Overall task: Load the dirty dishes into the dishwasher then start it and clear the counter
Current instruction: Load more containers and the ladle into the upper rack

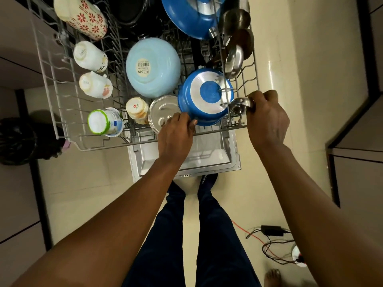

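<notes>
while the wire rack [62, 83] stands pulled out over the open dishwasher door [186, 158], the left hand [176, 133] curls its fingers on the near rim of the small blue pot [205, 96], which sits upside down at the rack's near right corner. just right of it, the right hand [267, 119] pinches a shiny steel piece [241, 105] against the rack's near right edge; what kind of utensil it is cannot be told. left of the pot lie a steel lid [160, 112] and a pale blue bowl [153, 67], bottom up with a price sticker. white cups [93, 75] line the left side, with a flowered mug [83, 17] at the far left. a large blue pan [190, 15] sits at the far end, steel cups [238, 34] on its right.
</notes>
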A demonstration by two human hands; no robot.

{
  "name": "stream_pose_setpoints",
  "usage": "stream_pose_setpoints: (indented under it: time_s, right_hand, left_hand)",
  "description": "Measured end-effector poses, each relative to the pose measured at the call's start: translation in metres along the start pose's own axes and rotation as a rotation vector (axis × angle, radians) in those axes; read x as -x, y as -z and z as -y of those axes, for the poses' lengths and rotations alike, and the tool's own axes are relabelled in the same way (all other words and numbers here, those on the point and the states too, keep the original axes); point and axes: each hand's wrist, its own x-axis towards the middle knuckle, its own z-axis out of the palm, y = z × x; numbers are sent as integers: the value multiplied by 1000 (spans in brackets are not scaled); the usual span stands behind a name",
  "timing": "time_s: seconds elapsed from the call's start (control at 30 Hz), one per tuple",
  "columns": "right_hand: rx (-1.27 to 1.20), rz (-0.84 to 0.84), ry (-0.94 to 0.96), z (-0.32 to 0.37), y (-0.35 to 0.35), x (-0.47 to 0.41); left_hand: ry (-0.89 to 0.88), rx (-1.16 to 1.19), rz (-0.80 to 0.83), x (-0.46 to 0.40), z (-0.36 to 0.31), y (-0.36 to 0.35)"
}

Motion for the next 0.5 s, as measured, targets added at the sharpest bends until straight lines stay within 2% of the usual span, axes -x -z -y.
stream_pose_setpoints:
  time_s: [0.17,0.23,0.3,0.33,0.43,0.5]
  right_hand:
    - [27,-37,-71,5,7,6]
    - [-22,-127,-72,12,11,18]
    - [-101,-188,86,22,12,35]
    - [-153,-163,205,28,9,44]
    - [-124,27,493,46,-10,66]
    - [-85,106,560,57,-21,71]
  left_hand:
    - [-44,0,1,5,5,5]
    - [-53,21,16,6,7,9]
    - [-84,50,27,8,11,14]
    - [-108,47,28,10,14,18]
    - [-195,-37,47,21,27,30]
    - [-205,-91,41,32,40,36]
